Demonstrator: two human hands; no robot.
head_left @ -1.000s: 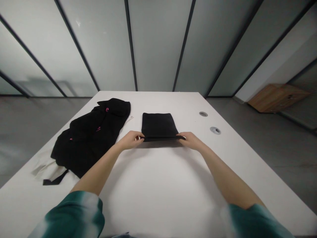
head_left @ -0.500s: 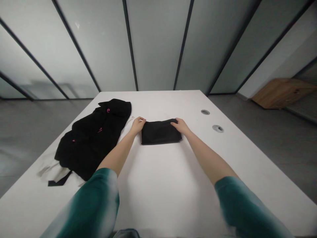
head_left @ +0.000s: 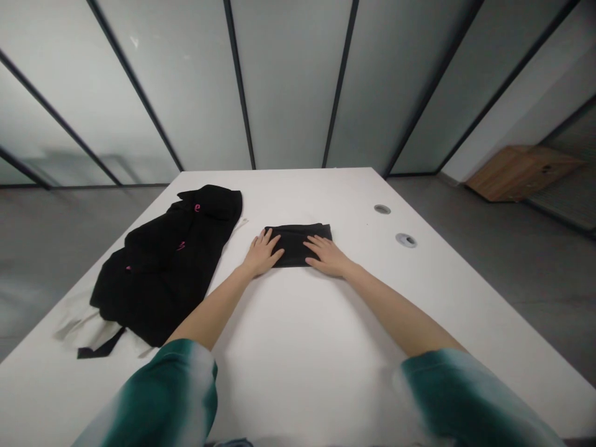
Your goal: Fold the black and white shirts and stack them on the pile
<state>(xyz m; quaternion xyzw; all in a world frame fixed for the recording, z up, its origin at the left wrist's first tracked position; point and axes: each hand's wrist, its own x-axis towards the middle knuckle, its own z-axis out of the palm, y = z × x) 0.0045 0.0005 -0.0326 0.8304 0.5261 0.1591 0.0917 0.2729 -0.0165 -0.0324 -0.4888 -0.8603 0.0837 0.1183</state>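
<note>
Folded black cloth [head_left: 293, 251] lying on the white bench [head_left: 302, 347], well inside its far edge. Left hand [head_left: 263, 254] and right hand [head_left: 326, 256], fingers spread and grasping nothing, rest palm-down on its two ends. White surface extends from cloth to near edge; a strip separates it from the black garment [head_left: 161, 273]. Two round inserts [head_left: 406, 240] lie toward the right edge. One pink mark [head_left: 197, 208] resembles "e"; others are illegible.
</note>
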